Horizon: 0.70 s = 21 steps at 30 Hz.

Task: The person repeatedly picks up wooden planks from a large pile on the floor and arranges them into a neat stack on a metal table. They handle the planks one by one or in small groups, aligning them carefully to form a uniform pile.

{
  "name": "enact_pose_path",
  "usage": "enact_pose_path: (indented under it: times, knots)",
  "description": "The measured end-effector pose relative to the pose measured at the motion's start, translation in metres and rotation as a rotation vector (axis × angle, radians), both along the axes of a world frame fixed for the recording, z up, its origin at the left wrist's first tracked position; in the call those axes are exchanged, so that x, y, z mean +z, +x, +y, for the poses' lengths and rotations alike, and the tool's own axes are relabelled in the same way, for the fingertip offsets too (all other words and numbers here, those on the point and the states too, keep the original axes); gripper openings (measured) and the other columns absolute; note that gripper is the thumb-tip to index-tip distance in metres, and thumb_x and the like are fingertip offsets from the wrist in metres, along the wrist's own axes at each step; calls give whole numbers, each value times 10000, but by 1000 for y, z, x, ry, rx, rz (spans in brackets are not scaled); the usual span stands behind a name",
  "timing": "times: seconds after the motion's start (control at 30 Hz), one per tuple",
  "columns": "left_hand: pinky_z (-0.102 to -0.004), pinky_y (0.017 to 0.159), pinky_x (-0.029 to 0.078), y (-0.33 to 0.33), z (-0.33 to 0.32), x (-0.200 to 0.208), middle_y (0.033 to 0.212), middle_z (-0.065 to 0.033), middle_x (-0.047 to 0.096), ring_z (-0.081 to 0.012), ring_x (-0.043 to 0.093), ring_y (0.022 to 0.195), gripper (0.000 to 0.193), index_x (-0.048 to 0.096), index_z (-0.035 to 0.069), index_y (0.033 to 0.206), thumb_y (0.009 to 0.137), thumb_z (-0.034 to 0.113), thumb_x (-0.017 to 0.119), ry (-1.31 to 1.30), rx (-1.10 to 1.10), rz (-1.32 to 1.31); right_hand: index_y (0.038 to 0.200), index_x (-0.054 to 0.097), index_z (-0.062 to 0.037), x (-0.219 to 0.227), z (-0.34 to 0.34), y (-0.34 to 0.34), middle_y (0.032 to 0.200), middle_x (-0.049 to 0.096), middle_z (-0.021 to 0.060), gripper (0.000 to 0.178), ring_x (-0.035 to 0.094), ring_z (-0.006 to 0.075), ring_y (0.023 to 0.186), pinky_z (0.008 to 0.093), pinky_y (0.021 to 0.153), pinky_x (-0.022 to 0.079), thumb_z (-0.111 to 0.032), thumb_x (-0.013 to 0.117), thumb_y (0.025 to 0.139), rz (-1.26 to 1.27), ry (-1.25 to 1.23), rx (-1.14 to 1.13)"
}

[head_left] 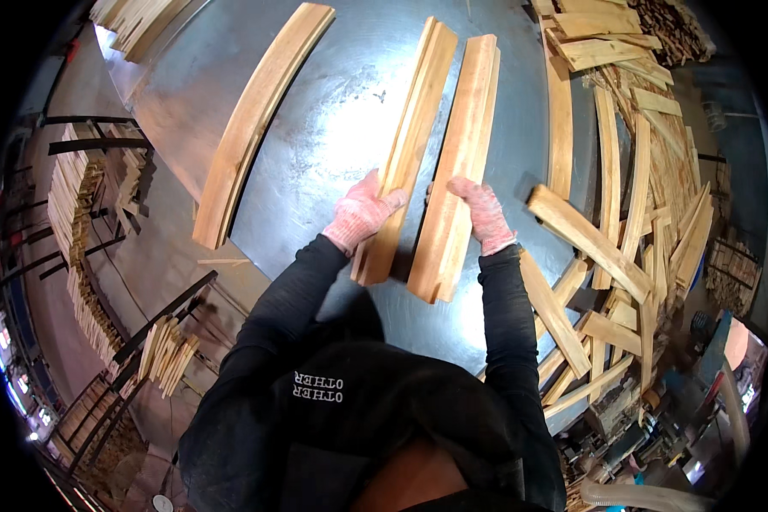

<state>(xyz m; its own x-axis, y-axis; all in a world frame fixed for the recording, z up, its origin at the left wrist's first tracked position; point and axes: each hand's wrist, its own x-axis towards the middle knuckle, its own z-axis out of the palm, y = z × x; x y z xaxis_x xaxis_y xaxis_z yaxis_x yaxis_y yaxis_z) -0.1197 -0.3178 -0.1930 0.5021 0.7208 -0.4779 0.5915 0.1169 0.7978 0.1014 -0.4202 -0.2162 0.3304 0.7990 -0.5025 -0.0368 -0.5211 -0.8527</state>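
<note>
Over the grey metal table, I hold two lengths of pale wood side by side, tilted slightly to the right at their far ends. My left hand (363, 213), in a pinkish-white knitted glove, is closed round the left wooden board (420, 119), thumb on its upper face. The right wooden board (459, 162) is gripped at its right edge by my gloved right hand (484, 215), whose other fingertips are partly hidden. A narrow gap separates the two. Both show a stepped long edge; whether each is one piece or two stacked pieces I cannot tell.
On the metal table (333, 171), another wooden board (260, 128) lies to the left. Loose boards (589, 243) are heaped at the right, overlapping the table edge. Stacked wood (77, 222) stands on racks at the left, with more strips (136, 26) at the far left corner.
</note>
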Motion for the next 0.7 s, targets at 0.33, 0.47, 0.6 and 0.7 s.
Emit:
enact_pose_path:
  times: [0.33,0.47,0.6,0.7]
  knots:
    - [-436,930,510,43,-29,30,1173,-240,638,-370,645,1081,895,348,-17,1442,759,355,789,75,66,147,1510,328,17,25,37,148,1433,475,314,1033,473,478,1312,502,1088,404,-633,693,793,-1509,-351,-342]
    - [-351,914,519,17,-9,13,1178,-145,649,-212,637,1049,704,441,-44,1402,810,202,733,-159,222,-400,1441,381,-26,19,2,154,1243,598,273,825,566,446,1179,515,995,462,-477,704,831,-1181,-499,-269]
    - [-335,916,519,25,60,47,1187,-123,651,-183,630,1048,646,468,-39,1382,821,173,708,-2,206,-250,1479,391,-48,64,-37,93,1280,578,273,775,549,456,1204,504,1017,459,-450,671,878,-743,-476,-182]
    - [-343,920,520,63,150,82,1183,-133,658,-203,639,1057,624,509,-15,1353,817,228,716,119,108,-268,1487,440,-42,43,-100,49,1380,548,254,731,536,400,1268,447,1075,431,-375,705,892,-447,-184,-215]
